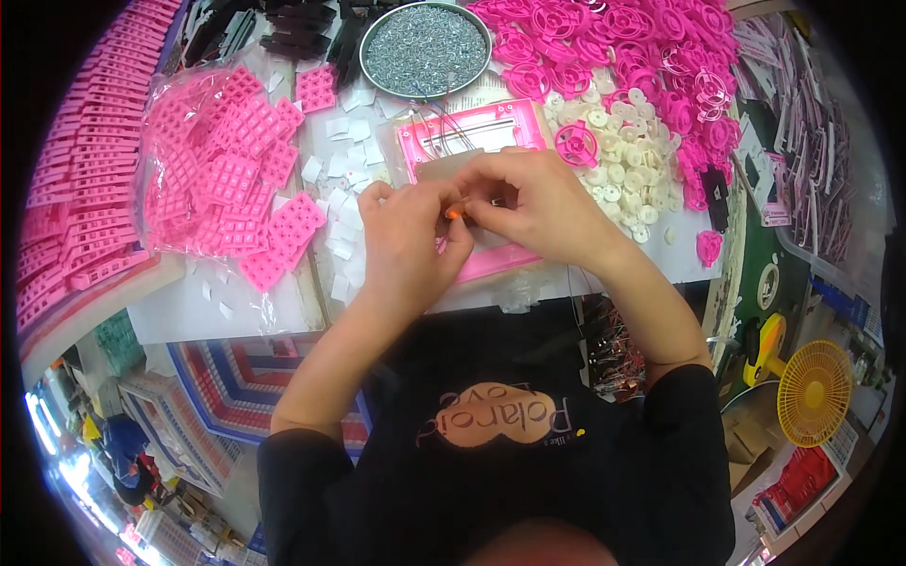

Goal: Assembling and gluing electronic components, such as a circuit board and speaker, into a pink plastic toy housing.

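My left hand [411,236] is closed, thumb and index finger pinching a small orange piece [455,213] whose kind is too small to tell. Close against it, my right hand [543,203] has its thumb and fingertips drawn together in a pinch. Whatever those fingertips hold is hidden or too tiny to make out. Beneath both hands lies a pink plastic casing [497,262] with a grey-brown panel [444,170] inside. Thin dark wires [451,132] rise from the casing's far part. My hands cover its middle.
Left are bagged pink keypads [231,179], white paper squares [338,168] and stacked pink strips [94,123]. A bowl of screws [425,49] stands behind. Pink steering-wheel parts [623,38] and white discs [623,156] are heaped right. A yellow fan [815,392] stands at lower right.
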Action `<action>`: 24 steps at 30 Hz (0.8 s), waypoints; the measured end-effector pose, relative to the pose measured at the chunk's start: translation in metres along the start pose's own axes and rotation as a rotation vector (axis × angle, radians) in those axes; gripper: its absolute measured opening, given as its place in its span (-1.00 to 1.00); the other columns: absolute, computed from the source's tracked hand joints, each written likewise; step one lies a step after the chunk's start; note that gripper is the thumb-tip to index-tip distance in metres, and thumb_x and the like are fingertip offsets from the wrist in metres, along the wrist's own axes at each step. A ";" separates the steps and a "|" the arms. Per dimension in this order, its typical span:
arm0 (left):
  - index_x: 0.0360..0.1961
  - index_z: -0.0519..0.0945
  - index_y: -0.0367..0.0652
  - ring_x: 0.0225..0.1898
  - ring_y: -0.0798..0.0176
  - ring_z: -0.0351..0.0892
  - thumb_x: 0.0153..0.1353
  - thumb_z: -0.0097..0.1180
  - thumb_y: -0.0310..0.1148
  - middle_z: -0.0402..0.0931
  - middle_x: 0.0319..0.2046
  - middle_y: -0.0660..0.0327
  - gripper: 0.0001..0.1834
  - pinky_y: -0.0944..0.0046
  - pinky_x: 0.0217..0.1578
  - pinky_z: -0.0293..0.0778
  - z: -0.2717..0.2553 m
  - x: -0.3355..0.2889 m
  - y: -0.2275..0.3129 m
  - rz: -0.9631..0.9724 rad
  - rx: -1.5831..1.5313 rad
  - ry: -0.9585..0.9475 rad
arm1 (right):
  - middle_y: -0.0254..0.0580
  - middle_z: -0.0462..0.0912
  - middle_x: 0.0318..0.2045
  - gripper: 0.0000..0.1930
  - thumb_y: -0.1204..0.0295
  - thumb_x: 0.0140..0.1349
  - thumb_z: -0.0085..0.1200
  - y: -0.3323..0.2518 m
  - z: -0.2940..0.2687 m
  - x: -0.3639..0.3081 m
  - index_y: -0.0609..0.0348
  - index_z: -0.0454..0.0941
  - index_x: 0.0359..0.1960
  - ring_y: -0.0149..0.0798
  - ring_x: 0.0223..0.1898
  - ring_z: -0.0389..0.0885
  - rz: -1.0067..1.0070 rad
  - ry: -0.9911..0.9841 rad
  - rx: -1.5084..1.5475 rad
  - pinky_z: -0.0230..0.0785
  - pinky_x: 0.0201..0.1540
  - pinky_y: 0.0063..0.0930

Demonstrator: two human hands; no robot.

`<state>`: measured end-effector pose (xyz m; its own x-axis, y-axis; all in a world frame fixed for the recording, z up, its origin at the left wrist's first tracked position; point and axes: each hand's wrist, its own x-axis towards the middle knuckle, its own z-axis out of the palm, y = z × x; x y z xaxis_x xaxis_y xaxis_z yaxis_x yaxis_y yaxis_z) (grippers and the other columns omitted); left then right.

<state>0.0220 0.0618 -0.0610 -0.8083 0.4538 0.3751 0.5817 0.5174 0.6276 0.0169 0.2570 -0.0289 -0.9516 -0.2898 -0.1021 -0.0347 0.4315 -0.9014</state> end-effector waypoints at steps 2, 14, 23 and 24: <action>-0.15 0.53 -0.12 -0.50 0.30 0.50 0.00 0.26 -0.60 0.55 -0.40 0.37 -0.65 0.17 -0.07 0.21 0.001 0.000 -0.002 0.004 -0.010 0.006 | -0.17 0.74 -0.45 -0.85 0.46 0.14 0.21 -0.002 0.000 0.000 0.17 0.70 -0.25 -0.19 -0.42 0.71 0.050 -0.005 0.039 0.51 -0.29 -0.34; -0.40 0.62 -0.02 -0.09 0.14 0.44 -0.06 0.39 -0.35 0.44 -0.25 0.26 -0.81 0.05 0.01 0.15 -0.010 -0.004 0.003 -0.181 0.001 -0.006 | -0.23 0.71 -0.49 -0.80 0.52 0.15 0.19 0.010 0.009 -0.007 0.21 0.68 -0.18 -0.33 -0.44 0.65 -0.018 0.138 0.190 0.49 -0.30 -0.44; -0.40 0.62 -0.18 -0.18 0.06 0.48 -0.02 0.35 -0.47 0.49 -0.26 0.15 -0.85 0.11 -0.13 0.35 -0.007 -0.004 0.002 -0.149 -0.038 0.027 | -0.26 0.71 -0.50 -0.83 0.50 0.10 0.24 0.003 0.010 -0.012 0.12 0.67 -0.23 -0.21 -0.40 0.65 -0.097 0.206 0.006 0.49 -0.31 -0.33; -0.40 0.62 -0.18 -0.18 0.06 0.48 -0.02 0.34 -0.48 0.49 -0.27 0.14 -0.85 0.11 -0.13 0.36 -0.006 -0.004 0.002 -0.146 -0.037 0.033 | -0.26 0.71 -0.50 -0.83 0.51 0.10 0.24 0.004 0.010 -0.012 0.12 0.66 -0.23 -0.21 -0.40 0.65 -0.101 0.208 0.022 0.49 -0.32 -0.33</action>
<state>0.0259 0.0563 -0.0576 -0.8871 0.3512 0.2996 0.4543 0.5490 0.7016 0.0313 0.2534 -0.0351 -0.9862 -0.1470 0.0765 -0.1289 0.3900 -0.9118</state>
